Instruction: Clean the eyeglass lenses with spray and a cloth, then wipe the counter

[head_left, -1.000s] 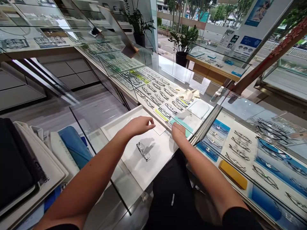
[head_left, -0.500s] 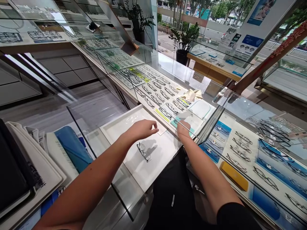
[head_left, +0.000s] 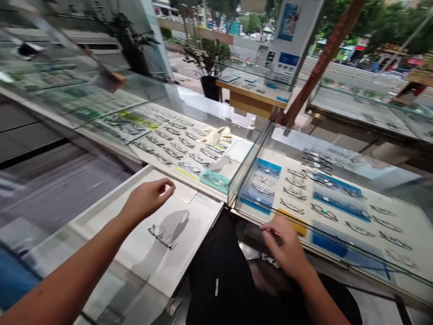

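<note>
My left hand (head_left: 149,198) hovers over a white drawer (head_left: 189,239), its fingers curled and the thumb apart from them, with nothing between. Below it, a pair of glasses (head_left: 163,236) lies in the drawer. On the right, my right hand (head_left: 282,241) is over my lap, close to the front edge of the right display case (head_left: 280,180). Its thumb and index finger are apart, and nothing shows in it. A yellow case (head_left: 291,222) lies just beyond that hand, behind the glass.
Rows of glasses (head_left: 176,146) fill the glass counter ahead, with a cream cloth (head_left: 216,136) near its far side. A potted plant (head_left: 209,63) and a wooden table (head_left: 250,101) stand beyond. A slanted brown post (head_left: 321,63) rises behind the right case.
The view has swung to the right. My right hand has left the counter by the drawer's corner and moved right, beside the right case. My left hand stays above the drawer.
</note>
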A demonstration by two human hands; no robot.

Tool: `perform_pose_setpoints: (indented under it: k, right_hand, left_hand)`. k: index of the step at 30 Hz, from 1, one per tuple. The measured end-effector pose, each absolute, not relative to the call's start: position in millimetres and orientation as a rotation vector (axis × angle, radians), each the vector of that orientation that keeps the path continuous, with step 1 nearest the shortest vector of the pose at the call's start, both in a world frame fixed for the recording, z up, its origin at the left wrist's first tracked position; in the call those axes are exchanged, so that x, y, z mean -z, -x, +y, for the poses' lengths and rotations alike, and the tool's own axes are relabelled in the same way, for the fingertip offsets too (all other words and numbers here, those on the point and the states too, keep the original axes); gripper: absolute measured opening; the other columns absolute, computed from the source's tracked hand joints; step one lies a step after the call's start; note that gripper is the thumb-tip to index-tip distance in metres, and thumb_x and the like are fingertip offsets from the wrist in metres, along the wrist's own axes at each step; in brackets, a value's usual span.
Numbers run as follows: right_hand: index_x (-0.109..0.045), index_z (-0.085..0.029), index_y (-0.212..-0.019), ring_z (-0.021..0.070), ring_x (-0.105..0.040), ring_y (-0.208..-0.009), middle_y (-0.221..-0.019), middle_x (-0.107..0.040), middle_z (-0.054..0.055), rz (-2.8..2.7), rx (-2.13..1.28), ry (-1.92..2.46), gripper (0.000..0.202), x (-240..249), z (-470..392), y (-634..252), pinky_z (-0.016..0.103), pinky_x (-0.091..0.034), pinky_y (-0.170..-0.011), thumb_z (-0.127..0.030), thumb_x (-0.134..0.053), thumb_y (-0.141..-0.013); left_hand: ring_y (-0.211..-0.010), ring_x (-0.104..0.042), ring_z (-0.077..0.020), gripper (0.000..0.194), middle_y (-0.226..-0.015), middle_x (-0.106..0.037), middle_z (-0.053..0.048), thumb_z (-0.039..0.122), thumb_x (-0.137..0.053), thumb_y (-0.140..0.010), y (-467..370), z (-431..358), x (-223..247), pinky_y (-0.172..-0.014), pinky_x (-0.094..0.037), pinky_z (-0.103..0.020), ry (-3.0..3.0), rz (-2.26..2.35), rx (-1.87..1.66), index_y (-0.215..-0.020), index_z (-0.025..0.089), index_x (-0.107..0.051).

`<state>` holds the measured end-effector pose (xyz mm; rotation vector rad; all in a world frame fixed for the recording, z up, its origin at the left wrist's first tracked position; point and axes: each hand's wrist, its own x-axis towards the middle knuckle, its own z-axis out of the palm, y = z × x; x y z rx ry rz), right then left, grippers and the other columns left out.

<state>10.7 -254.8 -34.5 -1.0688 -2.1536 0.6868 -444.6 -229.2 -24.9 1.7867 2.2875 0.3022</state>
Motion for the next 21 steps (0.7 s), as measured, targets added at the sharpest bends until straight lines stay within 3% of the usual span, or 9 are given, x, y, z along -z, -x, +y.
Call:
perform_pose_setpoints:
  k: [3, 7, 13, 17, 21]
  right_hand:
    - [-0.069, -0.023, -0.103, 0.0301, -0.062, -0.098, -0.100, -0.069, 0.009, -1.892, -0.083, 1.425, 0.017, 48, -242, -133, 0.046, -0.046, -0.091, -0.033, -0.055, -0.106]
    - [-0.072, -0.019, -0.104, 0.0356, -0.058, -0.104, -0.104, -0.065, 0.014, -1.656, 0.405, 1.827, 0.030, 64, -226, -257, 0.050, -0.044, -0.097, -0.040, -0.051, -0.103]
    - [-0.073, -0.021, -0.113, 0.0363, -0.054, -0.108, -0.117, -0.064, 0.014, -1.477, 0.310, 2.108, 0.035, 70, -217, -282, 0.046, -0.042, -0.088, -0.046, -0.055, -0.097]
    - [-0.072, -0.022, -0.115, 0.0358, -0.054, -0.111, -0.119, -0.065, 0.014, -1.455, 0.260, 2.109, 0.034, 70, -217, -278, 0.045, -0.041, -0.087, -0.046, -0.054, -0.099]
    - [-0.071, -0.020, -0.116, 0.0356, -0.054, -0.110, -0.118, -0.064, 0.015, -1.474, 0.239, 2.108, 0.033, 68, -216, -280, 0.045, -0.040, -0.087, -0.044, -0.053, -0.100]
  left_hand:
    - [-0.077, -0.061, -0.0194, 0.038, -0.078, -0.063, -0.001, 0.054, -0.041, -0.098, 405, -223, 10, -0.075, -0.044, -0.029, -2.042, 2.310, -0.519, -0.099, 0.025, -0.065]
    - [-0.104, -0.067, -0.0262, 0.033, -0.103, -0.074, -0.006, 0.049, -0.046, -0.098, 310, -193, -30, -0.099, -0.048, -0.037, -2.456, 1.848, -0.669, -0.095, 0.027, -0.069]
    - [-0.112, -0.064, -0.0288, 0.028, -0.119, -0.075, -0.010, 0.037, -0.054, -0.102, 127, -113, -73, -0.100, -0.046, -0.044, -2.871, 1.322, -0.610, -0.104, 0.021, -0.077]
    - [-0.120, -0.059, -0.0339, 0.020, -0.128, -0.073, -0.014, 0.032, -0.066, -0.096, 33, -56, -56, -0.096, -0.045, -0.047, -2.997, 1.227, -0.507, -0.097, 0.019, -0.081]
    - [-0.120, -0.058, -0.0334, 0.020, -0.122, -0.077, -0.014, 0.022, -0.064, -0.094, -15, -25, -31, -0.096, -0.041, -0.048, -3.115, 1.108, -0.362, -0.086, 0.018, -0.082]
